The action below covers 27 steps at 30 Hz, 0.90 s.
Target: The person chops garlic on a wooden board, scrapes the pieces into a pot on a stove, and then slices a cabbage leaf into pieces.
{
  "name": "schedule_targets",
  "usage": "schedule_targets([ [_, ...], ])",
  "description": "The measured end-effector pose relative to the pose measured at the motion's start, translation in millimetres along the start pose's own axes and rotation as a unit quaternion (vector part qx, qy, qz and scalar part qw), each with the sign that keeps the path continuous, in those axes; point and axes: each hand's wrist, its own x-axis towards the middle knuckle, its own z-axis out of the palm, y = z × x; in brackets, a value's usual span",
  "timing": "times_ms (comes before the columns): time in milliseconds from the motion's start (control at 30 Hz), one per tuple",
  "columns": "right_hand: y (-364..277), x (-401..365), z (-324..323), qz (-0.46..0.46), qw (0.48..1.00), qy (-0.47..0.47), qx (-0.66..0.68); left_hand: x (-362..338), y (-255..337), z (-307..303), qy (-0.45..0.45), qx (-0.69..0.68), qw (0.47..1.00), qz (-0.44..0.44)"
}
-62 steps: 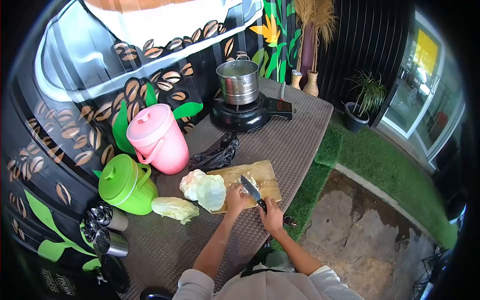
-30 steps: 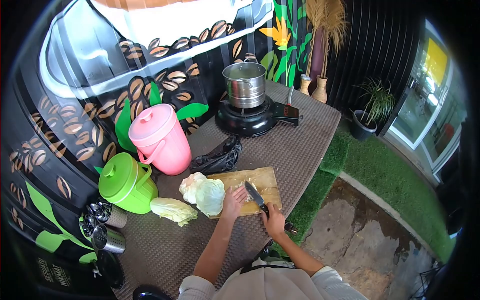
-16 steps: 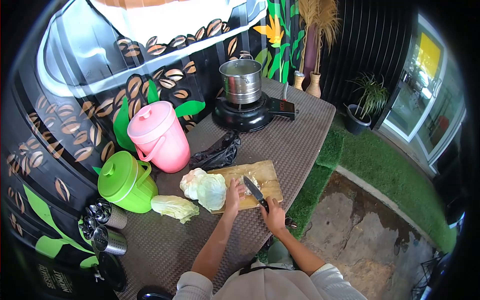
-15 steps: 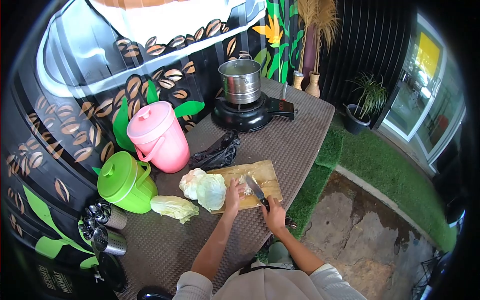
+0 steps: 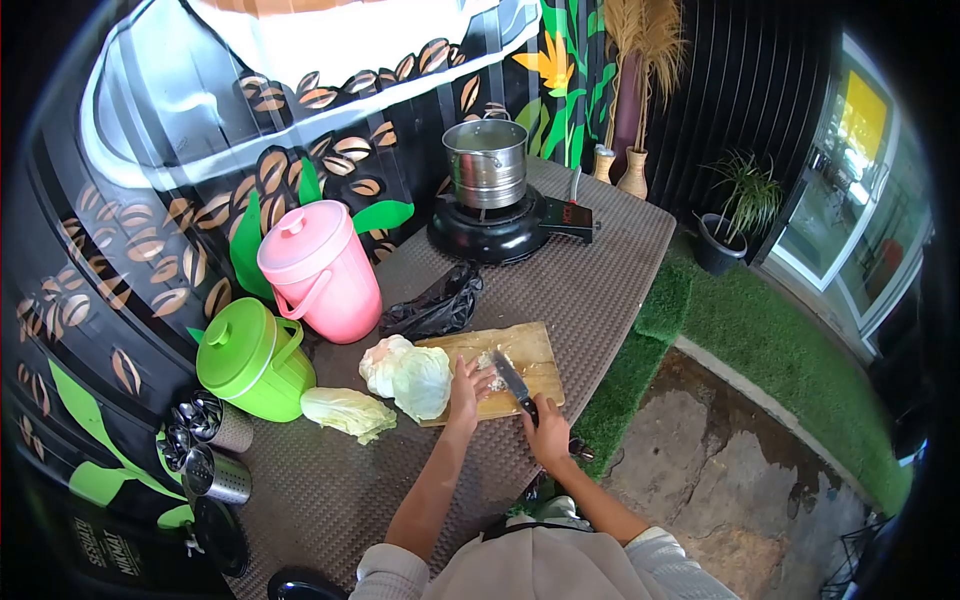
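A knife [image 5: 512, 378] with a black handle is gripped in my right hand [image 5: 548, 437]. Its blade rests over finely chopped pale bits [image 5: 486, 376] on the wooden cutting board [image 5: 538, 350]. At the board's left side, my left hand [image 5: 465, 393] is held with its fingers extended beside the bits, gripping nothing. Just left of that hand, a round pale-green cabbage [image 5: 422, 384] overlaps the board's edge. A plastic bag with whitish contents [image 5: 382, 364] touches it. Farther left lies a long napa cabbage [image 5: 348, 414].
Behind the board is a crumpled black plastic bag [image 5: 436, 302]. A steel pot [image 5: 486, 165] stands on a black stove [image 5: 488, 232] at the far end. Pink [image 5: 325, 280] and green [image 5: 262, 365] lidded jugs line the wall, with cutlery holders [image 5: 218, 474] nearer me.
The view has shifted slightly. My left hand's fingers look a little more spread; the knife stays over the chopped bits at almost the same place.
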Motion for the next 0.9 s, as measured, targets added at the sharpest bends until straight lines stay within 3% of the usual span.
schedule_targets([
  [100, 1, 0, 0, 0.03, 0.999, 0.012, 0.021, 2, 1, -1, 0.012, 0.004, 1.0, -0.003],
  [200, 0, -2, -1, -0.031, 0.999, -0.032, -0.004, -4, 7, 7, 0.042, 0.043, 0.998, 0.012],
  [300, 1, 2, 2, 0.025, 1.0, 0.004, 0.005, -4, 6, 5, 0.035, 0.074, 0.996, 0.025],
  [400, -5, -3, -4, -0.037, 0.999, -0.034, -0.011, 8, -4, 2, 0.027, 0.093, 0.993, 0.064],
  [500, 3, 0, 3, 0.006, 1.0, 0.014, -0.014, 5, -2, 2, 0.024, 0.084, 0.996, 0.02],
  [633, -4, -2, -7, -0.032, 0.999, -0.019, 0.004, 7, -6, 1, 0.022, 0.096, 0.995, 0.018],
  [733, -3, 3, -4, 0.014, 1.0, -0.004, -0.001, 4, -1, 7, 0.033, 0.099, 0.991, 0.087],
  [833, -3, 5, -6, 0.009, 1.0, -0.006, 0.023, -2, 5, 5, 0.022, 0.079, 0.996, 0.042],
  [900, -4, 0, -5, -0.003, 1.0, -0.02, 0.007, 6, 0, 3, 0.034, -0.03, 0.998, 0.044],
])
